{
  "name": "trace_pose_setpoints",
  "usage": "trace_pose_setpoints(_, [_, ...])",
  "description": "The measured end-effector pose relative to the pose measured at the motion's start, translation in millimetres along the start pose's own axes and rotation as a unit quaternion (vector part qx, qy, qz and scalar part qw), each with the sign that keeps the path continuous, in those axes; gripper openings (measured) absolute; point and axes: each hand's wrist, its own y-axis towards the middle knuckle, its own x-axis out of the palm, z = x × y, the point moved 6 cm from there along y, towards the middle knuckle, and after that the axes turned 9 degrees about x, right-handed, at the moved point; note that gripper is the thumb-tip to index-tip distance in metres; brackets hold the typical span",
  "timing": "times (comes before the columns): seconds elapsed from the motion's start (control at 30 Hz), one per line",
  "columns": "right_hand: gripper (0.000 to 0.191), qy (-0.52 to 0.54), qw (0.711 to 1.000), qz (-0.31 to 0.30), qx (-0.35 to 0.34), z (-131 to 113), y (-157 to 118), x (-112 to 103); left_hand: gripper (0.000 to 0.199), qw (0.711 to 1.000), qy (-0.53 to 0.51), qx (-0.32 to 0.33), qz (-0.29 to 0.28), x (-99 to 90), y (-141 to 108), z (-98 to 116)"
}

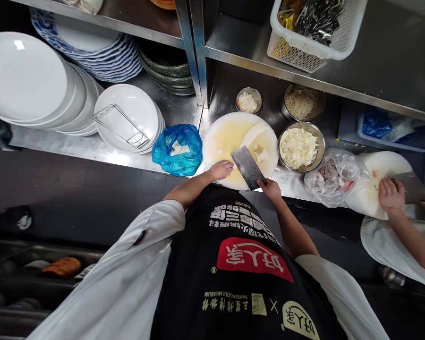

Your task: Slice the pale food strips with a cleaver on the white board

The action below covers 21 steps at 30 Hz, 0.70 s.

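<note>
My right hand is closed around the handle of a cleaver, whose wide blade lies slanting over the round cutting board. On the board's near left part my left hand rests with its fingers stretched toward the blade, holding nothing that I can see. Beyond the cleaver is a small pale piece of food. A whitish patch crosses the yellowish board surface; I cannot tell if it is food. To the right stands a metal bowl heaped with pale slices.
Left of the board sits a blue plastic bag, then stacked white plates with a wire rack. Behind are small bowls. A shelf edge overhangs. At right, a co-worker's hand and cleaver work beside a clear bag.
</note>
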Motion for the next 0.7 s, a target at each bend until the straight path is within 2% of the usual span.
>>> trace_pose_setpoints(0.1, [0.046, -0.007, 1.0, 0.02, 0.014, 6.6, 2.9, -7.4, 0.027, 1.0, -0.006, -0.006, 0.002, -0.4, 0.0, -0.4])
trace_pose_setpoints(0.2, [0.048, -0.02, 0.999, 0.03, 0.024, 7.5, -5.7, -9.3, 0.025, 1.0, -0.008, -0.014, 0.015, -2.5, -1.2, -1.0])
trace_pose_setpoints(0.33, [0.048, -0.019, 1.0, 0.0, 0.001, -1.0, -21.2, 2.9, 0.024, 1.0, -0.006, -0.013, 0.024, -3.7, -2.3, -1.0])
trace_pose_setpoints(0.47, [0.044, 0.011, 1.0, -0.022, -0.004, -3.0, -19.4, 11.0, 0.026, 1.0, -0.013, -0.018, 0.014, -6.7, -1.4, -0.1])
trace_pose_setpoints(0.6, [0.045, 0.018, 0.999, 0.02, 0.036, 9.3, -12.6, -2.4, 0.027, 0.999, -0.021, -0.03, -0.013, -9.8, 0.2, 1.4])
trace_pose_setpoints(0.7, [0.046, 0.013, 0.999, 0.035, 0.03, 11.5, -15.3, -10.3, 0.027, 0.999, -0.022, -0.037, -0.018, -11.3, 0.5, 1.4])
